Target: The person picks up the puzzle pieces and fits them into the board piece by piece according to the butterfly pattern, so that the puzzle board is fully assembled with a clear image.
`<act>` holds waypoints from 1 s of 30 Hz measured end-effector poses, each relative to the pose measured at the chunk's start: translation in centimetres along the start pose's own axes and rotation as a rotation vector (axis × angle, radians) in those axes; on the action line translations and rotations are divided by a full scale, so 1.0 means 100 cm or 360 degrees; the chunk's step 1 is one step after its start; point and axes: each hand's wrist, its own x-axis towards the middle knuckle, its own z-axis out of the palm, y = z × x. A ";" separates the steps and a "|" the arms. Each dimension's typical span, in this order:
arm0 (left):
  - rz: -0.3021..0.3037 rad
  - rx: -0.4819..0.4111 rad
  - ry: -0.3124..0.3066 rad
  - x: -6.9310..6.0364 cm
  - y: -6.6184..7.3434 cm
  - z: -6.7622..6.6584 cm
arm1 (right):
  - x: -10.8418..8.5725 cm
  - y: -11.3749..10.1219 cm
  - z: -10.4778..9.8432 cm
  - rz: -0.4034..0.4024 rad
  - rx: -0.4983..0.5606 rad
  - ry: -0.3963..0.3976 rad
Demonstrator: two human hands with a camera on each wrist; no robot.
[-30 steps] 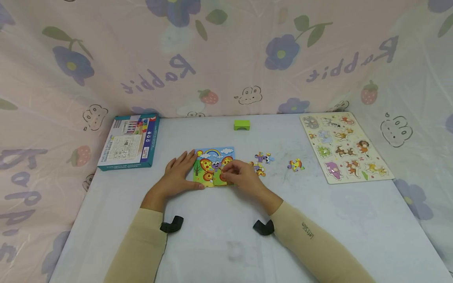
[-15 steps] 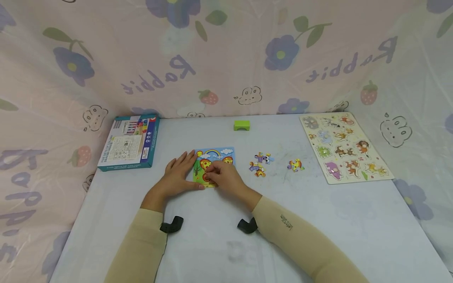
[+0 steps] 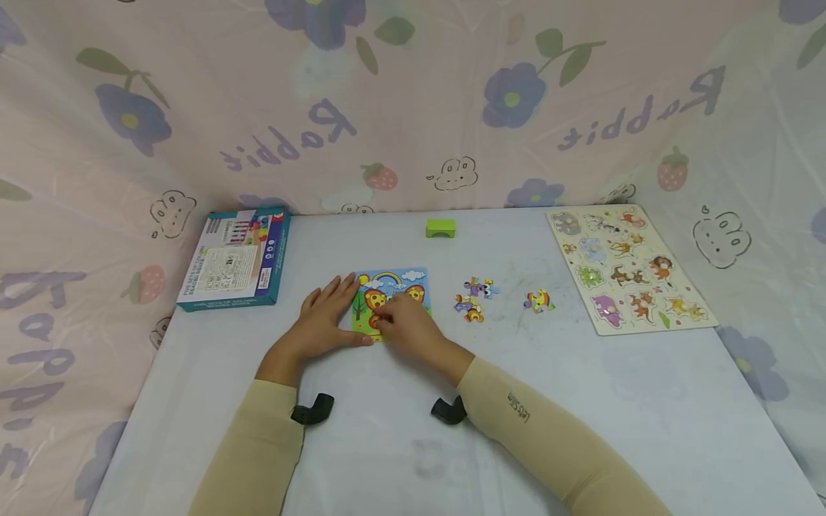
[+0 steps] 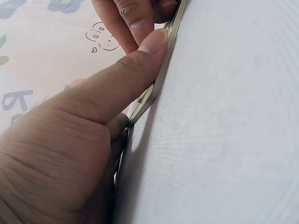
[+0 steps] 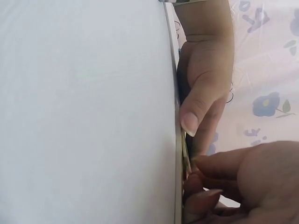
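A small jigsaw board [image 3: 413, 278] with a rainbow and butterfly picture lies in the middle of the table. My left hand [image 3: 319, 326] lies along its left edge with fingers stretched out, the thumb resting on its near left corner. Over the board's lower middle, my right hand [image 3: 416, 330] bends its fingers down; in the right wrist view they pinch a thin jigsaw piece [image 5: 187, 156] that is tilted slightly up from the board. This hand covers much of the picture in the head view. Right of the board lie loose jigsaw pieces: two close together [image 3: 477, 289] and one farther off [image 3: 538, 301].
At the back left sits a teal-edged box [image 3: 234, 265]. A green arch block [image 3: 441, 228] stands near the back edge, and an animal peg puzzle board [image 3: 685, 325] lies at the right. Patterned curtains hang behind the white table [image 3: 374, 459] and at its sides.
My right hand has moved left across the board, from its right side to its lower middle, and has barely shifted over the last half second. My left hand stays put.
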 end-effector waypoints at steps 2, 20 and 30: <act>0.0004 0.0005 0.0002 0.000 0.000 0.000 | -0.002 -0.002 -0.001 -0.0012 -0.0022 -0.0038; 0.0017 0.0004 -0.0002 0.000 0.000 0.000 | -0.007 0.002 -0.006 -0.0049 0.0145 -0.0182; 0.0014 0.0007 0.0013 0.000 0.001 0.000 | -0.019 0.017 -0.013 -0.0115 0.0505 -0.0151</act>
